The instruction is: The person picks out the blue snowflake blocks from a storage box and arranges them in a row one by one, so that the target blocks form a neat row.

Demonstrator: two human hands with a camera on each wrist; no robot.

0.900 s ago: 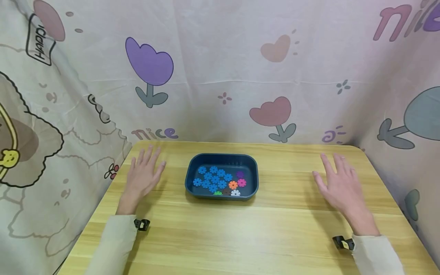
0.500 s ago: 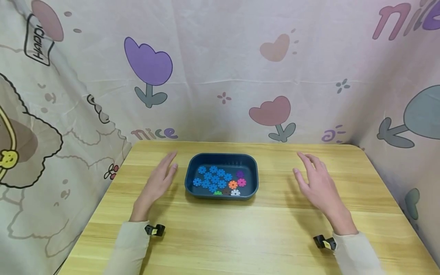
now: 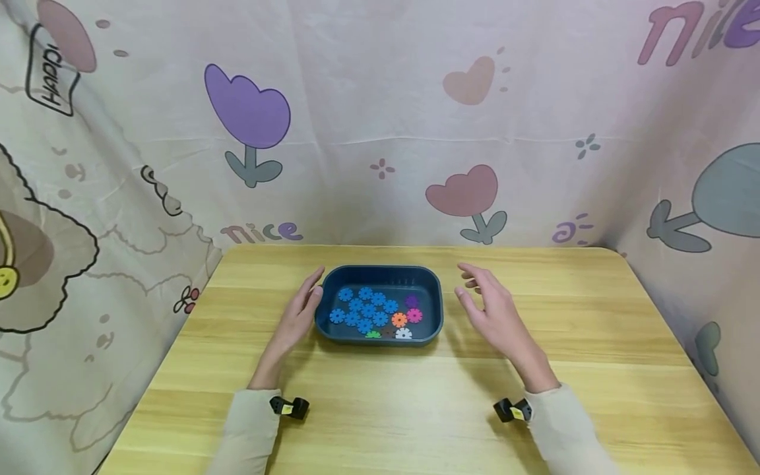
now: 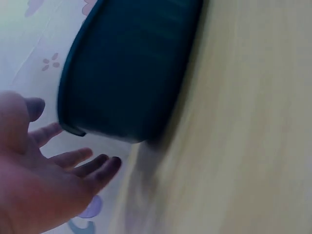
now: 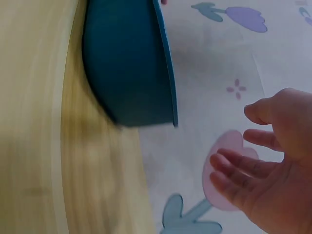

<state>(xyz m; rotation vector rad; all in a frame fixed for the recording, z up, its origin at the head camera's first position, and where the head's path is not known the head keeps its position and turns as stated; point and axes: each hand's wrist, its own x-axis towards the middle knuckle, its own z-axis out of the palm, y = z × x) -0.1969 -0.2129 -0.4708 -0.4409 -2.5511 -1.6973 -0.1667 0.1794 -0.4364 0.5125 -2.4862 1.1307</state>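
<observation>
1. Nearest the person: 2 pale sleeves (image 3: 252,422), forearms angled inward over the wooden table (image 3: 392,409), 1 black wrist camera (image 3: 289,408) on each.
2. Left hand (image 3: 297,315) – the nearer of the 2, at the tray's left end. Fingers apart, gripping nothing; fingertips right by the rim, can't tell if touching.
3. Right hand (image 3: 495,316): visible gap to the tray's right end. Thumb off the loosely bent fingers, nothing held.
4. Dark blue tray (image 3: 380,342): on table, between both hands – long axis side to side, hand to hand.
5. Inside: blue notched discs (image 3: 368,310), mostly left; other colours rightward.
6. Behind: printed cloth (image 3: 338,198).
</observation>
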